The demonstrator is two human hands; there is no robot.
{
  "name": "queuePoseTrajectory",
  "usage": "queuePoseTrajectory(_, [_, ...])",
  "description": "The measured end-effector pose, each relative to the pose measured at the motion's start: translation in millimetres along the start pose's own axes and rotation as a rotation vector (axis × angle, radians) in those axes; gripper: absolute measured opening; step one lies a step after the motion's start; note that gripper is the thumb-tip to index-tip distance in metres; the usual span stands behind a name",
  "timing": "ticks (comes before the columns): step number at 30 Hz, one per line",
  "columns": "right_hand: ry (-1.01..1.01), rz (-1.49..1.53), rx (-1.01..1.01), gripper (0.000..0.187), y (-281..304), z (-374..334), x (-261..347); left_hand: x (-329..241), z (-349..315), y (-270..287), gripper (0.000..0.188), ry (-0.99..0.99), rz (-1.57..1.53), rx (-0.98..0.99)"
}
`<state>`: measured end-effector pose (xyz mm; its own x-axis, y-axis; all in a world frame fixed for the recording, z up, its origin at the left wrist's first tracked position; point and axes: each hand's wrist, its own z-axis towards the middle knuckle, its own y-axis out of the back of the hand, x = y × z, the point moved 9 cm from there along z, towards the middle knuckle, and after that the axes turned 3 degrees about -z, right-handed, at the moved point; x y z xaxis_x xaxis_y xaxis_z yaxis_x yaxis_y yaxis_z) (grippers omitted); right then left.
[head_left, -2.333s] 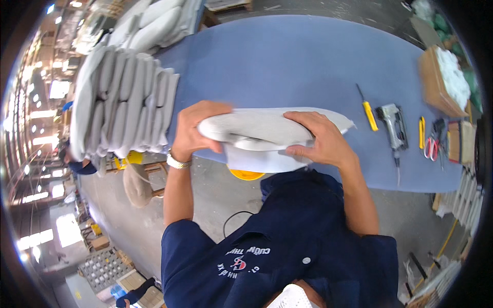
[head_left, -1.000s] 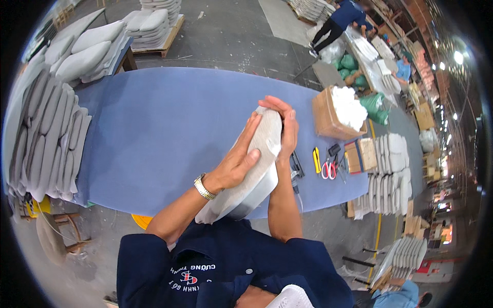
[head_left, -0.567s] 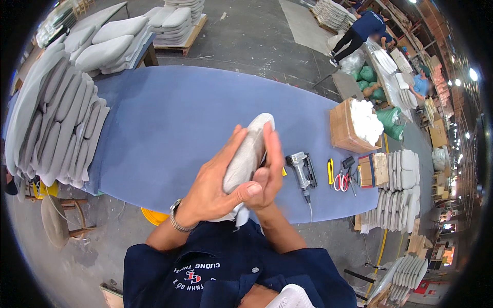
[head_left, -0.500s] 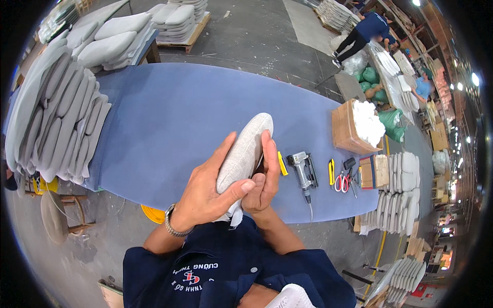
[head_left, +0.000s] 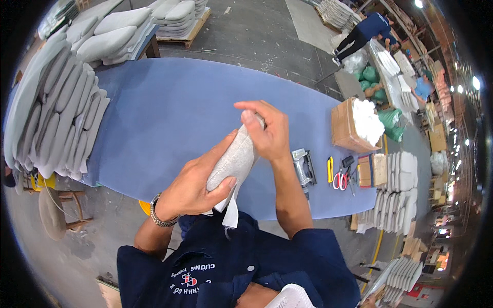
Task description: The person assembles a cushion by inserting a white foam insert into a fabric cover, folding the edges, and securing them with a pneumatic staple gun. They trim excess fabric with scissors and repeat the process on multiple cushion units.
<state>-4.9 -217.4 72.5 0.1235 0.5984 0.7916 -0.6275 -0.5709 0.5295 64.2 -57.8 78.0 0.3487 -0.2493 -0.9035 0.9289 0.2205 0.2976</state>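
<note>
A light grey fabric-covered pad [head_left: 233, 161] is held on its edge above the blue table, slanting away from me. My left hand [head_left: 192, 179] is closed round its near end, thumb on the side toward me. At the far end, my right hand [head_left: 271, 131] is closed over the pad's tip, its thumb and forefinger bent over the top. A loose white fabric strip [head_left: 231, 213] hangs from the near end. Past my right forearm lies a staple gun [head_left: 304, 167], partly hidden by that arm. The pad's right face is mostly hidden.
The blue table [head_left: 159, 113] spans the middle. Rightward on it lie a yellow utility knife [head_left: 330, 169], red-handled scissors [head_left: 337, 180] and a cardboard box [head_left: 343, 126] with white stuffing. Grey pads [head_left: 61, 113] are stacked high at the left. Another person [head_left: 371, 28] bends over a far bench.
My right hand has moved from the pad's right side up to its far end, its forearm now over the staple gun's hose. The pad has shifted slightly toward me and left.
</note>
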Motion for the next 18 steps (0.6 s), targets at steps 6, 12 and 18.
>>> queuePoseTrajectory(6, [-0.105,0.599,0.158,0.056,-62,-15,-73,42,-43,77,0.073,0.120,-0.110,0.018])
queuePoseTrajectory(12, [-0.159,0.367,0.248,0.075,-111,-82,-75,58,-93,159,0.076,0.426,0.130,-0.008])
queuePoseTrajectory(18, [-0.190,0.208,0.249,0.079,-101,-85,-43,70,-86,157,0.071,0.544,0.194,-0.008])
